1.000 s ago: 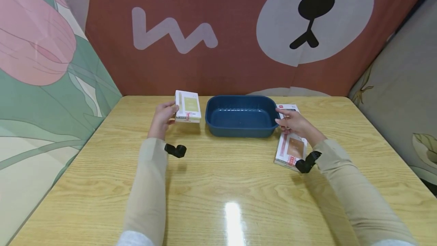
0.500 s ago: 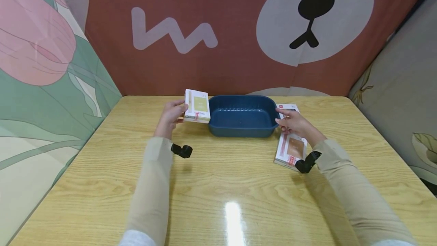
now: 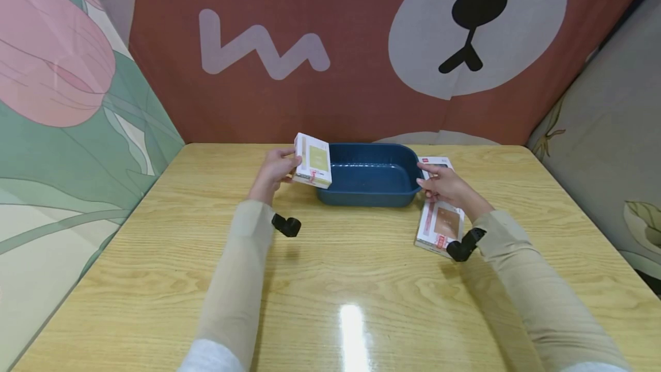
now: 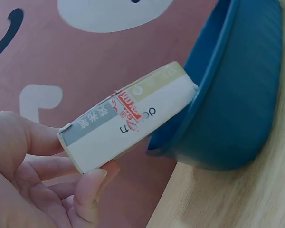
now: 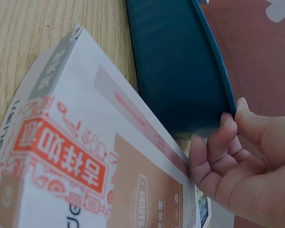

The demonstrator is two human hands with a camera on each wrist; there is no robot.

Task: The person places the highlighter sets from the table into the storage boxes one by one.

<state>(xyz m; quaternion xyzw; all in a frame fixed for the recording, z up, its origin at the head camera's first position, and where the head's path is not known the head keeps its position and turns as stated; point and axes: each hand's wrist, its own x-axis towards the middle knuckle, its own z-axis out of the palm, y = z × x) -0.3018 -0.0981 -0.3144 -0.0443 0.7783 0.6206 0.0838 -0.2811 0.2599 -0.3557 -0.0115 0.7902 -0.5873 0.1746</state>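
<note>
My left hand (image 3: 276,170) grips a small white box with a yellow-green panel (image 3: 314,161) by its left edge, thumb on one face and fingers behind. The box is tilted, its right end over the left rim of a dark blue plastic bin (image 3: 368,198). In the left wrist view the box's far end (image 4: 183,83) overlaps the bin's rim. My right hand (image 3: 446,185) pinches the bin's right rim between thumb and fingers. Just below that hand lies a white box with a brown panel (image 3: 441,224), large in the right wrist view.
Behind my right hand, another white box (image 3: 436,161) lies on the wooden table (image 3: 330,268), partly hidden. A brown printed cloth (image 3: 356,62) rises at the table's back edge. Black wrist cameras (image 3: 286,225) sit on both sleeves.
My left hand has carried the small box rightward, from beside the bin to over its left rim, and the box has tilted. The right hand keeps its hold on the rim.
</note>
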